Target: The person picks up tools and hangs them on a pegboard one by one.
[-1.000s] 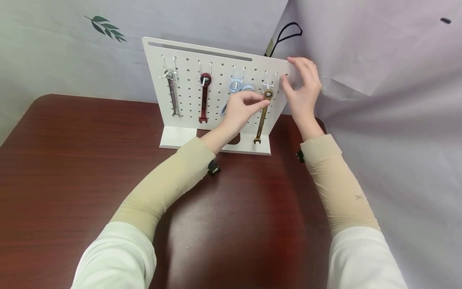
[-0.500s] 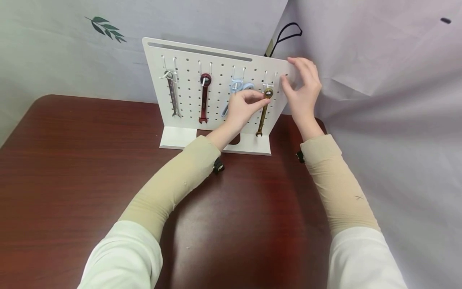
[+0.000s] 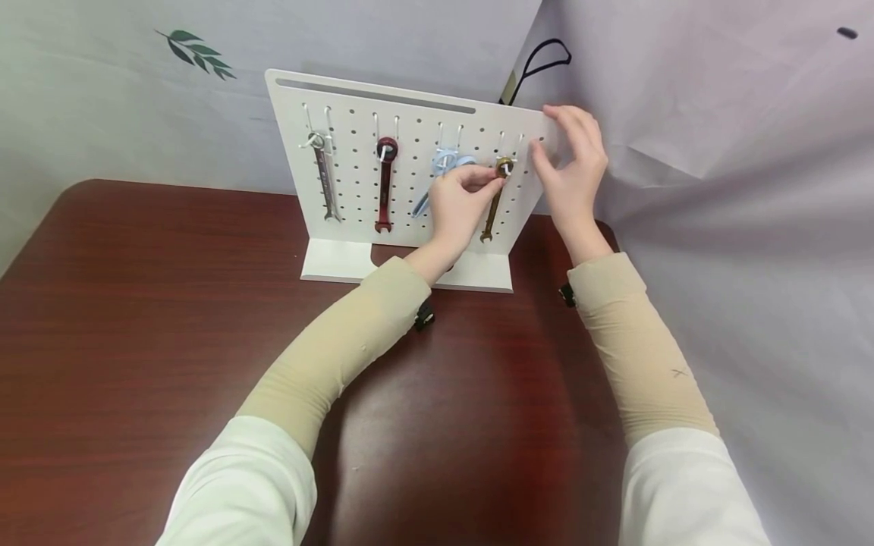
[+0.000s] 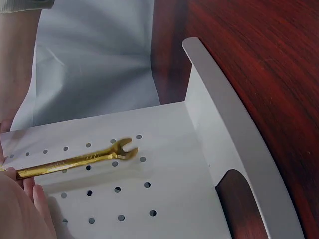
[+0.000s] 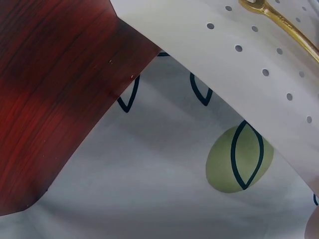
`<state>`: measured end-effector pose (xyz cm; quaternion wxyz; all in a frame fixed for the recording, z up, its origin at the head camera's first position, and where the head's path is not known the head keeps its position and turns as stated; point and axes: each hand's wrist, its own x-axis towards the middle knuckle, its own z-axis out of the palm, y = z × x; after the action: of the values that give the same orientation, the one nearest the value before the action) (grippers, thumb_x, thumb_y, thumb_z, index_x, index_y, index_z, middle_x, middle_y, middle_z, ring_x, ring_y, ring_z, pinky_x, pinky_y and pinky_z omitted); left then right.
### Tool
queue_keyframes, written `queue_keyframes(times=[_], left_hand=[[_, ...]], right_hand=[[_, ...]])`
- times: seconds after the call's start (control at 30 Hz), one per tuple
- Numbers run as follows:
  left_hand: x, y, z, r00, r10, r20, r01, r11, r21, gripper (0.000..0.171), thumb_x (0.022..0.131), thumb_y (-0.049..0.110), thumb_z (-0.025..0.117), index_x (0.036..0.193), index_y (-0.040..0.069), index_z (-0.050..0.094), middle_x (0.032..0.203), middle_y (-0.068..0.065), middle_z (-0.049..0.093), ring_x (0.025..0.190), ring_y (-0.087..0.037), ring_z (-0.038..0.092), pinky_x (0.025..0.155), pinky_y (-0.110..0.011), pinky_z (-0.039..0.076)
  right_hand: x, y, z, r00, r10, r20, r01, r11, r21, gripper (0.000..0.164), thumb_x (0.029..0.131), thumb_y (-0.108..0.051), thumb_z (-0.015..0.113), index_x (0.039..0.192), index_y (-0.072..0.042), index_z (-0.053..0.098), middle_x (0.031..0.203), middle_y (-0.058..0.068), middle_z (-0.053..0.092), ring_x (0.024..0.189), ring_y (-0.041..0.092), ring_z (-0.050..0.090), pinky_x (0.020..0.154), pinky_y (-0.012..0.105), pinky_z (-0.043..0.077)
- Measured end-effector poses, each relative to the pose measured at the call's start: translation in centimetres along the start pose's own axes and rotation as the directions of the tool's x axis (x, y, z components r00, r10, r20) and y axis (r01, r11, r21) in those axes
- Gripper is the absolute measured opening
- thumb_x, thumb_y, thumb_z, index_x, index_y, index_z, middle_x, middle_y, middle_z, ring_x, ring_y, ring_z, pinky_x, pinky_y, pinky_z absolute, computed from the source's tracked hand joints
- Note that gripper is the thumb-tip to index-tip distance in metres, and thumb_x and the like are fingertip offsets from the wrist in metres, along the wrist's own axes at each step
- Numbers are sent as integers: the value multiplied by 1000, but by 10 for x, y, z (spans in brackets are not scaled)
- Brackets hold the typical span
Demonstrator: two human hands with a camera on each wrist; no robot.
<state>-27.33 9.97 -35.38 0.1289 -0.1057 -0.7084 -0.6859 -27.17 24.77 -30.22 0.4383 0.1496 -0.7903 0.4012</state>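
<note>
A gold combination wrench (image 3: pixel 493 208) is upright at the right side of the white pegboard (image 3: pixel 355 197), ring end up. My left hand (image 3: pixel 456 206) pinches it just below the ring, between thumb and fingers. A white hook tip shows inside the ring. In the left wrist view, the open end of the wrench (image 4: pixel 122 149) lies just off the perforated face. My right hand (image 3: pixel 575 171) grips the pegboard's upper right edge, thumb on the front and fingers at the top corner. In the right wrist view, only a sliver of hand appears at the lower right.
A silver wrench (image 3: pixel 324 178) and a dark red wrench (image 3: pixel 385 186) hang on hooks to the left. A light-blue tool with ring-shaped loops (image 3: pixel 445 161) hangs partly behind my left hand. The board's base stands on the brown table (image 3: pixel 171 341); a curtain (image 3: pixel 737 250) borders the right.
My left hand has moved slightly up and right, raising the gold wrench so its ring now surrounds the hook tip. My right hand has stayed on the board's edge.
</note>
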Motion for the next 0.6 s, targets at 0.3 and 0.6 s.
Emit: queue_keyframes(times=[0.3, 0.6], left_hand=[[1, -2, 1, 999, 36, -9, -36, 999, 10, 19, 93, 10, 83, 109, 0, 82, 108, -14, 82, 94, -23, 80, 79, -16, 60], [-4, -9, 1, 998, 68, -19, -68, 997, -20, 22, 94, 3, 80, 116, -1, 79, 113, -16, 81, 102, -25, 80, 87, -17, 61]], right_hand=[[1, 5, 1, 1000, 2, 0, -2, 1000, 4, 29, 92, 5, 75, 121, 8, 74, 124, 27, 71, 124, 37, 61, 114, 30, 45], [1, 6, 1, 1000, 13, 2, -13, 1000, 6, 30, 92, 5, 75, 122, 8, 74, 125, 26, 71, 125, 37, 60, 113, 29, 45]])
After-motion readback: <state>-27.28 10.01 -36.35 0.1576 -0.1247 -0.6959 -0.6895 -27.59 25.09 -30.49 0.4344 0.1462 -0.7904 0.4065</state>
